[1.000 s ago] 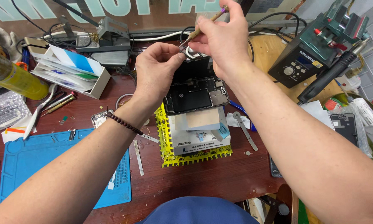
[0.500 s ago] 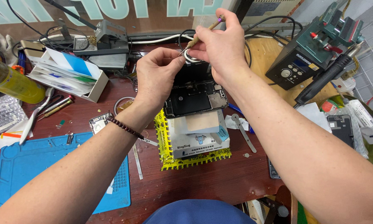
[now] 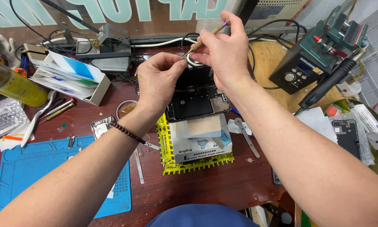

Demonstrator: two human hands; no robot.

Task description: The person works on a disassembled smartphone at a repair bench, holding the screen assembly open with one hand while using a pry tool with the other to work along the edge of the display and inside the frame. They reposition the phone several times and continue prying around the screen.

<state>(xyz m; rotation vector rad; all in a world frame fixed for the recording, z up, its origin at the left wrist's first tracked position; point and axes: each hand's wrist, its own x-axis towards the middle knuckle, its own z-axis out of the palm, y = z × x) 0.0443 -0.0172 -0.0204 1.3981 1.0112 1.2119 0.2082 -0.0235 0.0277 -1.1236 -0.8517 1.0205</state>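
Observation:
An opened phone with its black insides showing lies on a white box atop a yellow mat. My left hand hovers over the phone's far left corner, fingertips pinched together on something too small to make out. My right hand holds a thin tan-handled tool, its tip meeting the left fingertips above the phone's top edge. A small white ring-shaped piece shows just under the right fingers.
A blue work mat lies at the left. Beside it are tweezers and a yellow bottle. A white paper tray sits behind. At the right stand a dark station box, a black handpiece and another phone.
Both hands have drawn slightly closer together above the phone's top edge, with the tool tip now at the left fingertips. The phone and box have not moved.

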